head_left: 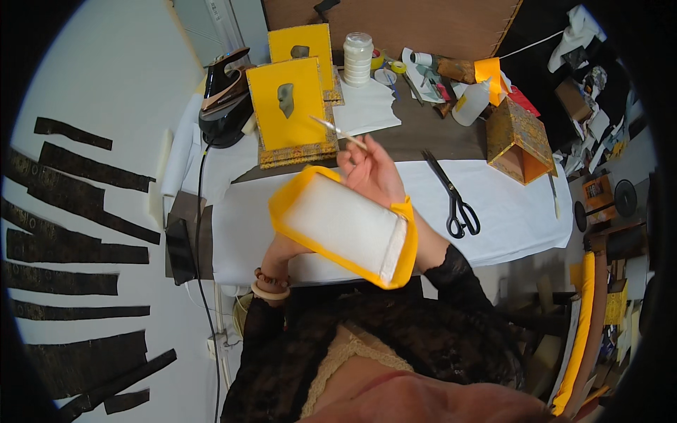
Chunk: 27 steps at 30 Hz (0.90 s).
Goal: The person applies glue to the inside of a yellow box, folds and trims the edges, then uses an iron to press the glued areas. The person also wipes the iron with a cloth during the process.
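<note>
My left hand (281,248) is under a flat panel (343,224) with white padding and a yellow fabric border, holding it tilted above the table's near edge; most of that hand is hidden by the panel. My right hand (372,173) is raised just behind the panel and grips a thin brush (338,132) that points up and to the left. Beyond the brush, two yellow panels (289,106) with a dark cutout each stand on patterned boards.
Black scissors (451,197) lie on the white cloth (522,211) to the right. A patterned open box (520,141), a glue bottle (471,103), a white jar (357,58) and a clothes iron (226,99) sit further back. Dark fabric strips (70,233) lie at left.
</note>
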{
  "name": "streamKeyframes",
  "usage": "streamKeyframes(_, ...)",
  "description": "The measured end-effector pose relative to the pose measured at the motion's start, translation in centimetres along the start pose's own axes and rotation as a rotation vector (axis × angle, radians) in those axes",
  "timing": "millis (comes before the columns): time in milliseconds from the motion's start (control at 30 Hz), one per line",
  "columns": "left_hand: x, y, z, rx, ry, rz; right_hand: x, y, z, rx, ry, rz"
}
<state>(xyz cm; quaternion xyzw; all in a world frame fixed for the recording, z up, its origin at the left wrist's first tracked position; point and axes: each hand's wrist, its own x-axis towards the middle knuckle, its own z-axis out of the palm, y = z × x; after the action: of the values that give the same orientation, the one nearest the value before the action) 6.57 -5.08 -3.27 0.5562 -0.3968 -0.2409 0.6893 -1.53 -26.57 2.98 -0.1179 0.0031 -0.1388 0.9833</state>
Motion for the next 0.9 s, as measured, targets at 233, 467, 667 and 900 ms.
streamKeyframes(233,-3.3,-1.8,-2.0,-0.209,0.179,-0.132,16.4,-16.6,4.5,-1.431,0.238,-0.873)
streamKeyframes(467,-4.7,-0.8,-2.2,-0.21,0.251,-0.066,28.1,-22.0,6.1,-2.412,0.431,-0.822)
streamKeyframes(667,-6.2,-1.8,-4.0,-0.167,0.287,-0.149,31.4,-20.5,4.7,-2.756,0.313,-0.23)
streamKeyframes(900,-6.8,-2.4,-4.7,-0.16,0.27,-0.196,32.2,-21.5,4.4,-2.917,0.227,-0.219)
